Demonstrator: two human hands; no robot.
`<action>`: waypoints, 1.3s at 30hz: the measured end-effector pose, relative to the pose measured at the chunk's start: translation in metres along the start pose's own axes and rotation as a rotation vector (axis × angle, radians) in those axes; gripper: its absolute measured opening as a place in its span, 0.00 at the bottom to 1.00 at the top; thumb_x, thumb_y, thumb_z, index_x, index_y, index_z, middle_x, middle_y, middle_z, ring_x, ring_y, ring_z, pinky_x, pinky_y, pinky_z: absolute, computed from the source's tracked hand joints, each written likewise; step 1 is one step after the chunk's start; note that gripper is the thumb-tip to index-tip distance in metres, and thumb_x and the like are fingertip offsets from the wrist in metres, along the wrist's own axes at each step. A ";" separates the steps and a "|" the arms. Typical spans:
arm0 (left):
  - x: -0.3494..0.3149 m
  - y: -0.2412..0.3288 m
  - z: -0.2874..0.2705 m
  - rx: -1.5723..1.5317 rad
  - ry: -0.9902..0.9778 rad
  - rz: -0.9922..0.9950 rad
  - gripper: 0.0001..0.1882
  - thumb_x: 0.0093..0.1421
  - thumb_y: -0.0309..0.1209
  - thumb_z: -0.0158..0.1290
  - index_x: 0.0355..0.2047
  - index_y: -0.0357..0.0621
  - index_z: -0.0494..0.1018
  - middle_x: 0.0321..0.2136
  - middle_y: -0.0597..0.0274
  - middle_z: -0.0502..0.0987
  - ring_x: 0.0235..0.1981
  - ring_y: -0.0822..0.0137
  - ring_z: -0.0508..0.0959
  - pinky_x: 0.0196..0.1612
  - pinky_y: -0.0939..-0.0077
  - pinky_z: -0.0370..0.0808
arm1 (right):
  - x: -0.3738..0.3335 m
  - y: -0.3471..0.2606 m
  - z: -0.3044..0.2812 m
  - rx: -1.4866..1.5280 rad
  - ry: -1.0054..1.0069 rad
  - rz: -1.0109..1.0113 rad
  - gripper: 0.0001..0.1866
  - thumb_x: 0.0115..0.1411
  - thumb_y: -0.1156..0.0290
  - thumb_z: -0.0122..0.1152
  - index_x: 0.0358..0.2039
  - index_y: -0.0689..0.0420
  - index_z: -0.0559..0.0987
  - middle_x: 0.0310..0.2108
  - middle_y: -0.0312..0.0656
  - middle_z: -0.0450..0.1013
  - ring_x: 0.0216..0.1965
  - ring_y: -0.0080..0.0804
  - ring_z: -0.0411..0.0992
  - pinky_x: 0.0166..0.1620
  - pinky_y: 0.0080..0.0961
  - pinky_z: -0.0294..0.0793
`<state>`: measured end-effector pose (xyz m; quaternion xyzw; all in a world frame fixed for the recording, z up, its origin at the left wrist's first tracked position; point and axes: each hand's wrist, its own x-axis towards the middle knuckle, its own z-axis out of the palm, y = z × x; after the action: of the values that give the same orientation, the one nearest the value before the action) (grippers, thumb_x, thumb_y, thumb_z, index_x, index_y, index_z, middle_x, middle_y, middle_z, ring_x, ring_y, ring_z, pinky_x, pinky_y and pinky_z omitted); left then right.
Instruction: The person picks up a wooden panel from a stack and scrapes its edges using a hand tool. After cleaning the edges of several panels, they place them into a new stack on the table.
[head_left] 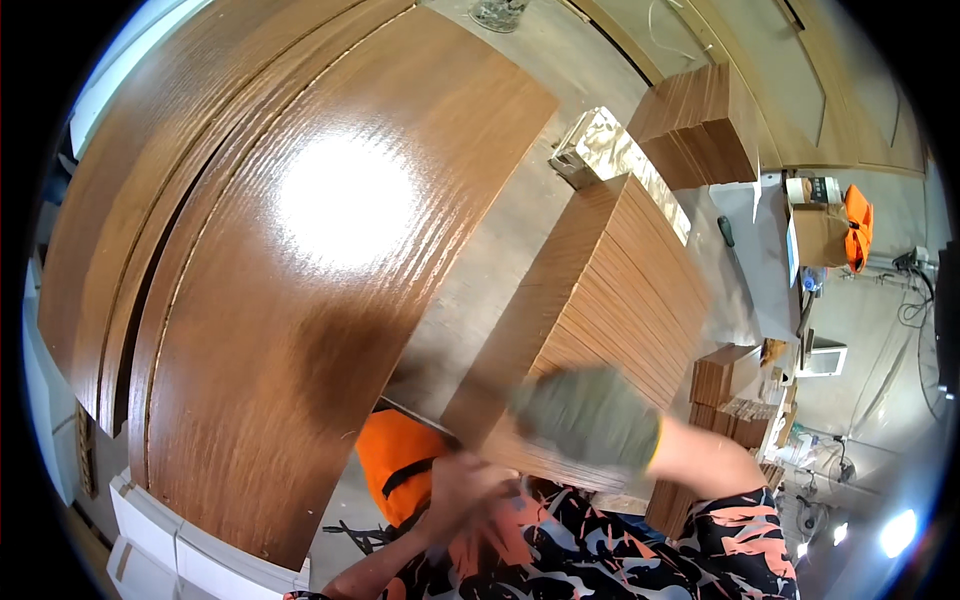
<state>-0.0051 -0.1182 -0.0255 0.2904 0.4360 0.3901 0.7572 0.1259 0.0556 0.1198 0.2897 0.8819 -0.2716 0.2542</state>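
My right hand [588, 416], in a grey-green glove with a yellow cuff, is over the near end of a tall stack of brown wood-grain boards [625, 285]. Motion smears its fingers, so I cannot tell whether it touches the boards. Close to my body, my bare left hand [468, 482] looks closed, with its fingers curled; whatever they may hold is hidden. Beside it is an orange cloth-like thing [392, 455] with a black band. On the left lies a large glossy brown wood-grain panel [350, 330], with a bright light reflected on it.
A second panel [130, 230] lies beyond a narrow dark gap. White blocks [200, 550] sit under the panel's near edge. Another board stack [700, 125] stands at the back, near a wrapped block [610, 150]. Smaller stacks [722, 375] and a dark-handled tool [726, 231] are on the right.
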 end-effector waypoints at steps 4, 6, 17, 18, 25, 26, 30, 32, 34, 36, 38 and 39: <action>-0.002 -0.002 0.001 -0.066 -0.004 -0.108 0.12 0.60 0.35 0.57 0.33 0.36 0.81 0.23 0.61 0.81 0.17 0.79 0.76 0.17 0.84 0.70 | -0.003 0.093 -0.005 0.130 0.949 0.215 0.04 0.59 0.74 0.55 0.34 0.57 0.76 0.26 0.49 0.74 0.30 0.50 0.75 0.32 0.37 0.74; -0.001 -0.001 -0.001 -0.047 -0.019 -0.088 0.12 0.60 0.35 0.57 0.32 0.37 0.81 0.23 0.62 0.81 0.17 0.79 0.76 0.17 0.84 0.70 | -0.001 0.113 -0.013 0.069 0.896 0.199 0.03 0.57 0.75 0.56 0.33 0.57 0.76 0.26 0.49 0.74 0.30 0.51 0.75 0.32 0.39 0.74; -0.005 0.005 -0.007 -0.120 -0.055 -0.023 0.07 0.61 0.22 0.55 0.37 0.29 0.78 0.30 0.57 0.82 0.32 0.67 0.84 0.27 0.80 0.78 | 0.002 0.079 -0.009 0.207 0.614 -0.012 0.09 0.56 0.74 0.54 0.38 0.57 0.78 0.31 0.48 0.77 0.31 0.43 0.77 0.33 0.34 0.76; 0.000 0.018 -0.007 -0.077 -0.044 -0.122 0.08 0.60 0.24 0.58 0.37 0.30 0.79 0.29 0.58 0.82 0.30 0.70 0.83 0.27 0.82 0.77 | 0.004 0.104 -0.019 0.260 0.764 0.133 0.10 0.55 0.75 0.57 0.38 0.57 0.79 0.30 0.49 0.77 0.30 0.45 0.77 0.34 0.34 0.76; 0.005 0.027 -0.004 0.003 -0.050 -0.267 0.10 0.58 0.29 0.60 0.36 0.35 0.81 0.26 0.63 0.83 0.26 0.78 0.81 0.25 0.85 0.75 | -0.002 0.156 -0.032 -0.047 0.702 0.353 0.09 0.54 0.68 0.60 0.35 0.55 0.76 0.28 0.46 0.76 0.31 0.51 0.76 0.36 0.41 0.75; 0.003 0.021 -0.006 -0.020 -0.010 -0.237 0.09 0.58 0.29 0.60 0.36 0.35 0.81 0.26 0.63 0.83 0.24 0.77 0.80 0.24 0.85 0.75 | 0.003 0.130 -0.034 -0.091 0.478 0.283 0.08 0.53 0.66 0.59 0.31 0.56 0.73 0.27 0.45 0.76 0.31 0.49 0.77 0.35 0.40 0.74; 0.003 -0.008 -0.007 0.147 0.055 0.113 0.10 0.57 0.28 0.59 0.36 0.33 0.80 0.25 0.61 0.82 0.21 0.75 0.79 0.21 0.83 0.73 | -0.014 0.040 0.032 1.297 0.448 0.503 0.18 0.64 0.63 0.52 0.52 0.55 0.79 0.48 0.47 0.78 0.49 0.35 0.77 0.56 0.33 0.74; 0.004 0.013 -0.008 0.101 0.048 -0.073 0.11 0.57 0.28 0.59 0.36 0.32 0.79 0.26 0.60 0.82 0.23 0.74 0.80 0.22 0.81 0.75 | 0.000 0.063 -0.015 0.499 0.146 0.191 0.16 0.63 0.66 0.54 0.49 0.56 0.80 0.43 0.47 0.79 0.44 0.41 0.78 0.50 0.32 0.76; 0.003 0.017 -0.007 -0.068 0.062 -0.204 0.12 0.55 0.28 0.60 0.36 0.30 0.78 0.27 0.59 0.82 0.26 0.72 0.82 0.28 0.78 0.79 | 0.009 0.098 -0.029 0.212 0.377 0.131 0.15 0.61 0.69 0.56 0.47 0.57 0.80 0.38 0.48 0.79 0.40 0.44 0.78 0.46 0.32 0.77; 0.006 0.014 -0.002 -0.054 0.057 -0.163 0.12 0.55 0.28 0.61 0.36 0.30 0.78 0.27 0.59 0.82 0.27 0.72 0.81 0.30 0.77 0.79 | -0.008 0.152 -0.035 0.152 0.832 0.259 0.14 0.59 0.72 0.57 0.47 0.57 0.80 0.36 0.49 0.78 0.38 0.46 0.78 0.44 0.36 0.77; 0.005 0.010 0.000 -0.039 0.065 -0.142 0.12 0.54 0.27 0.62 0.35 0.30 0.78 0.28 0.59 0.82 0.27 0.71 0.81 0.32 0.76 0.80 | -0.013 0.187 -0.044 0.001 0.892 0.284 0.14 0.59 0.73 0.57 0.46 0.57 0.79 0.35 0.50 0.78 0.38 0.46 0.78 0.44 0.37 0.76; 0.005 0.009 -0.001 -0.085 0.069 -0.156 0.16 0.51 0.28 0.67 0.36 0.29 0.77 0.31 0.57 0.83 0.30 0.71 0.82 0.33 0.76 0.80 | -0.014 0.202 -0.046 -0.058 0.910 0.313 0.14 0.59 0.72 0.57 0.46 0.57 0.79 0.35 0.49 0.77 0.39 0.47 0.77 0.44 0.38 0.76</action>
<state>-0.0069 -0.1090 -0.0215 0.2097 0.4661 0.3580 0.7814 0.2531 0.2172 0.0947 0.5011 0.8566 -0.0508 -0.1116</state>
